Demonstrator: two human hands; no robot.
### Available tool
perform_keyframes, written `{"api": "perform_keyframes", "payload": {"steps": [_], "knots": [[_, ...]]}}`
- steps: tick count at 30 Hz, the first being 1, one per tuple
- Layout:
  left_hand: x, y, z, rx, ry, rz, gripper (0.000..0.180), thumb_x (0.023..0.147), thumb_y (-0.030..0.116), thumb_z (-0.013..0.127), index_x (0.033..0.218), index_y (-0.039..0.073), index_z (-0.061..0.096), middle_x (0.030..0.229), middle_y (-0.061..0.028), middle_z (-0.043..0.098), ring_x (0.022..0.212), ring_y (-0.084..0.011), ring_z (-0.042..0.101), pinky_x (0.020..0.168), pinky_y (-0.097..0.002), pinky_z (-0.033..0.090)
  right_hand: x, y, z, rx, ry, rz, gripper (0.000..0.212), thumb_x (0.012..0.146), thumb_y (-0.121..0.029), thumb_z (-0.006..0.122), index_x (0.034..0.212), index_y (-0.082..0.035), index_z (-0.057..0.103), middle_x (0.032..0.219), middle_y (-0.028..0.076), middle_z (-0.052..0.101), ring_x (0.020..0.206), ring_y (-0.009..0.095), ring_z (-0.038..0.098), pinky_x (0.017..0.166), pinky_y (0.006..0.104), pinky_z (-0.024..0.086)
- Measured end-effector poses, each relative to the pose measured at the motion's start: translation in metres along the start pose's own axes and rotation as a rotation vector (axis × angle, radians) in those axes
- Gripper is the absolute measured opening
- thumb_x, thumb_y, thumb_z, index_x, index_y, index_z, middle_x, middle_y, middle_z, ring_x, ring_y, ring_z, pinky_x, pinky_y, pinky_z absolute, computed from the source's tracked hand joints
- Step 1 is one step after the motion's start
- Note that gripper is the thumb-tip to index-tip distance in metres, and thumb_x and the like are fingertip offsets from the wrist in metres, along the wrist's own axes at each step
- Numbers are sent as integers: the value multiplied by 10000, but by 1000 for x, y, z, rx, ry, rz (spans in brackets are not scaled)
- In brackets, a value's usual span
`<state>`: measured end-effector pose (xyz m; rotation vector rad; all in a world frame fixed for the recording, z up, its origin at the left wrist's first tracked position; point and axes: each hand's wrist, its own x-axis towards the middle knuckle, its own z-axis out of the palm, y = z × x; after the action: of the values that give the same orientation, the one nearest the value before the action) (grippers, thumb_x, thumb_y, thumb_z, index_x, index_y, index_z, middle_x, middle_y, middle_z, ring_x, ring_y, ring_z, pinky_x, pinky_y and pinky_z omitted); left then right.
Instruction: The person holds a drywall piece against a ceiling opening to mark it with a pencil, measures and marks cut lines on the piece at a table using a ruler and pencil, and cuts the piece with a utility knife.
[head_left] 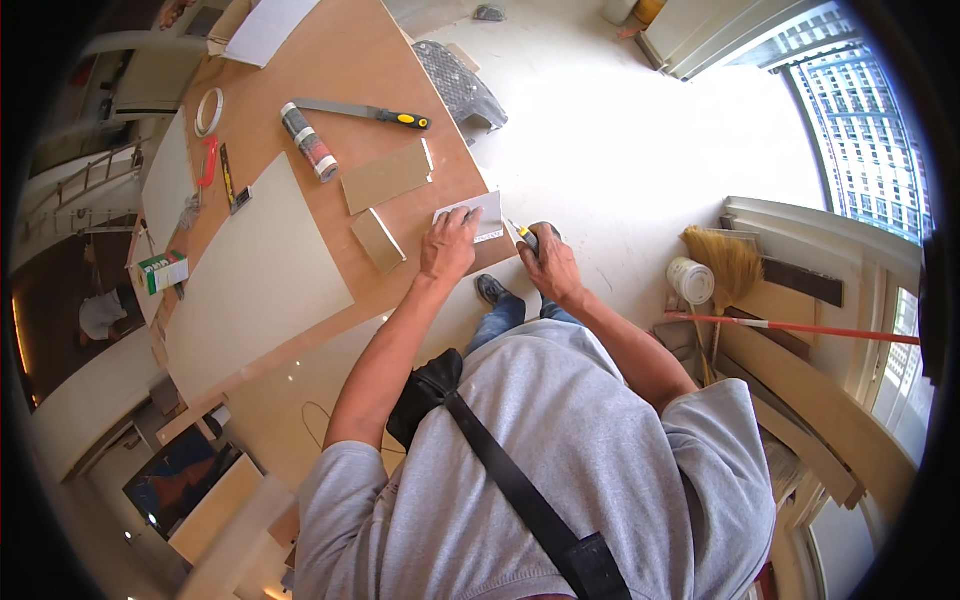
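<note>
1. Left hand (448, 247) lies flat, fingers spread, pressing down on a small pale panel offcut (478, 215) at the near edge of the tabletop (330, 60); it grips nothing, only pins the piece in place.
2. Right hand (548, 262) is clenched around a utility knife (524, 236) with a yellow and black body, its tip meeting the offcut's right end just past the tabletop's edge.
3. Just beside the left hand, toward the middle of the tabletop, lie two more cut pieces: a small tan block (378, 240) with a white edge and a larger tan rectangle (386, 177).
4. A big pale sheet (255, 275) covers the left stretch of the tabletop, running to its lower corner.
5. Farther back rest a sealant cartridge (309, 142), a handsaw (362, 113) with a yellow and black grip, a roll of tape (208, 111) and a red-handled tool (207, 160), all well apart from the hands.
6. A green and white box (163, 271) sits at the tabletop's left edge.
7. On the floor to the person's right, a straw broom (727, 262) and a white tub (691, 280) stand near stacked boards (830, 410); a red and white pole (800, 327) lies across them.
8. A grey step stool (458, 88) stands on the floor beyond the tabletop's far edge.
</note>
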<state>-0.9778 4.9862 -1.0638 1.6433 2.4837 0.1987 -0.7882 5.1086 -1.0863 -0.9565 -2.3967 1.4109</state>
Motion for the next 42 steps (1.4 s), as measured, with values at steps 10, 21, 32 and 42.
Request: {"api": "perform_keyframes", "payload": {"steps": [10,21,32,42], "knots": [[26,7,-18,-49,-87,-142,414,842,24,647,1229,139,738,1081,-76,701,1054,-288,680,860,-436,591,44,18,11,-157,-117,-16,249,977,-242,609,1085,-36,520,804,256,696,773,461,683,713,560,529],[39,10,-28,-27,-172,-228,394,838,27,668,1196,169,751,1051,-59,709,1019,-289,700,843,-441,594,83,25,-10,-161,-189,54,271,987,-270,585,1113,-32,546,771,253,700,754,468,688,734,560,541],[34,7,-14,-3,-92,-198,333,827,26,672,1136,114,761,1052,-63,726,990,-275,711,808,-414,606,72,35,-8,-61,-256,-215,252,968,-241,664,1040,-56,509,682,239,646,652,468,650,615,553,518],[45,5,-18,-35,-91,-212,358,815,25,657,1145,124,755,1040,-54,725,992,-281,710,800,-428,605,100,139,25,-388,-284,223,298,1022,-325,579,1064,-31,601,797,279,702,799,495,688,761,575,544]]}}
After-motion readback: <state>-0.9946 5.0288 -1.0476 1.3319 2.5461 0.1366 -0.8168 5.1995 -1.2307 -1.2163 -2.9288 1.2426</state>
